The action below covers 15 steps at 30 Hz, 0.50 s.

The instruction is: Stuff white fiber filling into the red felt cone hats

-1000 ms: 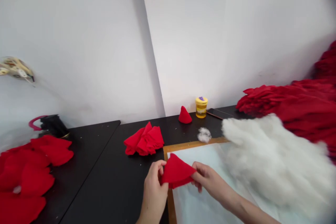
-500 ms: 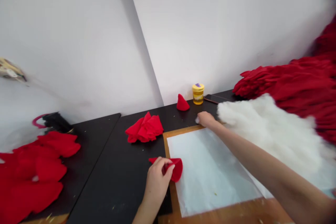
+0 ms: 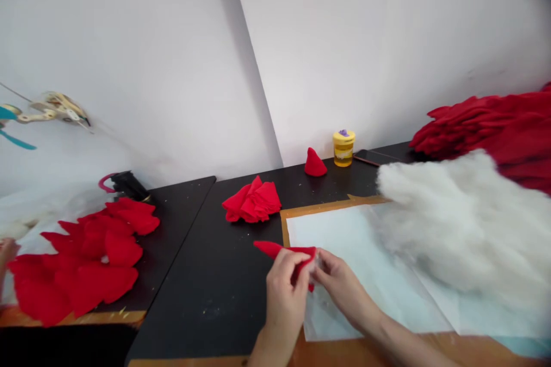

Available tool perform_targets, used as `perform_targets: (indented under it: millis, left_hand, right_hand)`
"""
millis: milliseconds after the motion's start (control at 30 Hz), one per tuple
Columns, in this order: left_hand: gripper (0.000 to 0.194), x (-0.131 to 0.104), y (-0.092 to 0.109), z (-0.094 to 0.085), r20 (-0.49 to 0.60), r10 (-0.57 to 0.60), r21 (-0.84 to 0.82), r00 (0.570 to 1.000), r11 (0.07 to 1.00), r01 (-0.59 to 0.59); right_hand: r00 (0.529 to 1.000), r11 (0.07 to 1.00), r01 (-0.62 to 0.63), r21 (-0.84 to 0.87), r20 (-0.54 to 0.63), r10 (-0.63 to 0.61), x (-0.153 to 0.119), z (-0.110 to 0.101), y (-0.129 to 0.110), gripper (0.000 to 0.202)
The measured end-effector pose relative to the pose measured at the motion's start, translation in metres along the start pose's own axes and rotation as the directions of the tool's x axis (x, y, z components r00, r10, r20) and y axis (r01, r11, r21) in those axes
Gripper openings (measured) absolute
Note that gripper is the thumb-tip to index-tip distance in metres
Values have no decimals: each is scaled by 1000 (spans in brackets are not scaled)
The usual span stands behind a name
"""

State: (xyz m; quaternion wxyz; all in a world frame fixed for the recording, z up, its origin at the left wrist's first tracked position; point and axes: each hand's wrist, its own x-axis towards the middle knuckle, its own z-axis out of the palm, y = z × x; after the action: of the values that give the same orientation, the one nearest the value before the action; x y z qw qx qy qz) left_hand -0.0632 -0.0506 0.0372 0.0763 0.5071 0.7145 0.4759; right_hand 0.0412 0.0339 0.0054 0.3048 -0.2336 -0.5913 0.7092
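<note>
My left hand point(image 3: 286, 287) is closed round a small red felt cone point(image 3: 269, 248), its pointed end to the left and its open end to the right. At that open end my right hand point(image 3: 340, 281) pinches a small pale tuft that looks like white stuffing; the fingers partly hide it. Under the hands lies a white sheet point(image 3: 344, 229). A large heap of white fluffy stuffing point(image 3: 456, 223) lies to the right. Beyond the hands are a stack of red felt pieces point(image 3: 253, 200) and a single upright red cone point(image 3: 315, 163).
By the wall stand a yellow-lidded tub point(image 3: 343, 149) and a phone point(image 3: 368, 157). Red cloth point(image 3: 495, 126) is piled at far right. Several red cones point(image 3: 86, 264) lie at left, near a black object with a pink loop point(image 3: 129, 186). Another person's hand point(image 3: 6, 252) shows at the left edge.
My right hand has come back from the table's far side to the cone's open end. My left hand still holds the cone. The view has shifted left.
</note>
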Motion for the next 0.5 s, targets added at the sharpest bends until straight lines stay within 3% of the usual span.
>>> perform_targets:
  millis: [167, 233, 267, 300, 367, 400, 433, 500]
  left_hand:
    - [24, -23, 15, 22, 159, 165, 171, 973, 966, -192]
    - [20, -32, 11, 27, 91, 172, 118, 981, 976, -182]
    - [21, -35, 8, 27, -25, 142, 48, 990, 989, -140]
    - [26, -35, 5, 26, -175, 60, -45, 983, 997, -69]
    - [47, -30, 2, 19, -411, -228, -317, 883, 943, 95]
    - [59, -24, 4, 15, -408, -363, -491, 838, 861, 134]
    - [67, -17, 7, 11, -338, -471, -652, 815, 742, 158]
    - [73, -5, 17, 8, -106, -556, -854, 824, 475, 211]
  right_hand:
    - [994, 997, 44, 60, -107, -37, -1, 6, 12, 17]
    - [990, 985, 44, 168, -139, -21, -7, 4, 8, 9]
    - [989, 975, 38, 221, -149, -5, -9, 4, 6, 7]
    - [988, 964, 30, 265, -156, 12, -11, 4, 4, 9]
    - [989, 950, 24, 311, -149, 24, -13, 8, 3, 15]
    - [990, 947, 25, 322, -136, 20, -12, 11, 3, 19]
    - [992, 944, 24, 330, -123, 17, -11, 15, 4, 22]
    - [995, 957, 38, 289, -103, -9, -8, 22, 9, 22]
